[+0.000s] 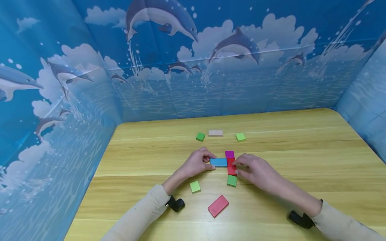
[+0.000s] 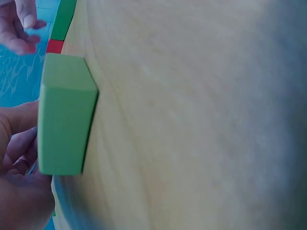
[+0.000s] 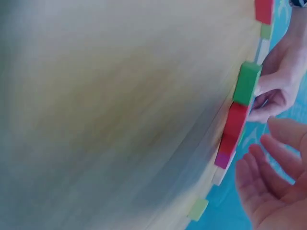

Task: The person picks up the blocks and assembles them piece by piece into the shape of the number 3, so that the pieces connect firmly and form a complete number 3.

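Note:
My left hand (image 1: pixel 194 164) pinches the left end of a flat blue block (image 1: pixel 218 162) between thumb and fingers. The block's right end meets a short column of squares: a purple block (image 1: pixel 229 154) at the top, a red block (image 1: pixel 230 162), a second red block (image 1: pixel 231 170), then a green block (image 1: pixel 232 181) nearest me. At the right side of the reds is my right hand (image 1: pixel 259 172), its fingertips right at their edges. In the right wrist view the fingers of that right hand (image 3: pixel 280 177) are spread and loosely bent, with nothing between them.
Toward the back lie a dark green block (image 1: pixel 200 137), a pale pinkish block (image 1: pixel 215 133) and a light green block (image 1: pixel 240 137). Closer in are another light green block (image 1: pixel 195 186) and a rectangular red block (image 1: pixel 218 206). A dolphin-printed curtain (image 1: pixel 187 97) borders the wooden table (image 1: pixel 301 150).

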{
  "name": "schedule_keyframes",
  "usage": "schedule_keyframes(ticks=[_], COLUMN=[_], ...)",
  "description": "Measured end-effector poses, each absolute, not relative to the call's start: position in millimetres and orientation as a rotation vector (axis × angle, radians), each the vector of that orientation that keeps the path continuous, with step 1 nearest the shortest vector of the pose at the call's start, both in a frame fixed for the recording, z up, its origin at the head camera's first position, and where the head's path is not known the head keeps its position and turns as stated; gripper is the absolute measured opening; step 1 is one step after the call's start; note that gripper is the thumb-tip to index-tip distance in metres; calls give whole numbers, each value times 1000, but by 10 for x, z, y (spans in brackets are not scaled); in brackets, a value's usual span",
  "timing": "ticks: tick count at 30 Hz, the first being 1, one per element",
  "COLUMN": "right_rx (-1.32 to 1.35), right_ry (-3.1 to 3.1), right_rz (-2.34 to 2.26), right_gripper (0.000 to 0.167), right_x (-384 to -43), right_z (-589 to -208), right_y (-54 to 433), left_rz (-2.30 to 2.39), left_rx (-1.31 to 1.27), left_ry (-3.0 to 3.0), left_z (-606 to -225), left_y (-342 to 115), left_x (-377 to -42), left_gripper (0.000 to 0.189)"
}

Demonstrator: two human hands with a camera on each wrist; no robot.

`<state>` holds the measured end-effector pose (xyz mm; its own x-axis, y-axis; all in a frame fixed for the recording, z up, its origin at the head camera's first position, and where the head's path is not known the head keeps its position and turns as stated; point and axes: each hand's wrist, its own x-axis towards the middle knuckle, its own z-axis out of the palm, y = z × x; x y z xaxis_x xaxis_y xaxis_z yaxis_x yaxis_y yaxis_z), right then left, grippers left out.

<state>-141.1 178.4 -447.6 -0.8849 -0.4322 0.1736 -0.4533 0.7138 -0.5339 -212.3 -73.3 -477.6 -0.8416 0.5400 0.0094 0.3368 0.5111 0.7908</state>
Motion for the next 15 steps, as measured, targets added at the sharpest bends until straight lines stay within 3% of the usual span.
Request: schedule_keyframes(ticks=[15], right_rx=[1008], right_ry=[-2871], right_rz=[779], right_gripper=[33], right_x=[-1682], right_z=[-4504], right_y=[1813], left_rz=[1224], left_rx=[741], left_ry=[2521], left_z=[-4773], left_y=[-732], left_x=[-2124], left_gripper=[30])
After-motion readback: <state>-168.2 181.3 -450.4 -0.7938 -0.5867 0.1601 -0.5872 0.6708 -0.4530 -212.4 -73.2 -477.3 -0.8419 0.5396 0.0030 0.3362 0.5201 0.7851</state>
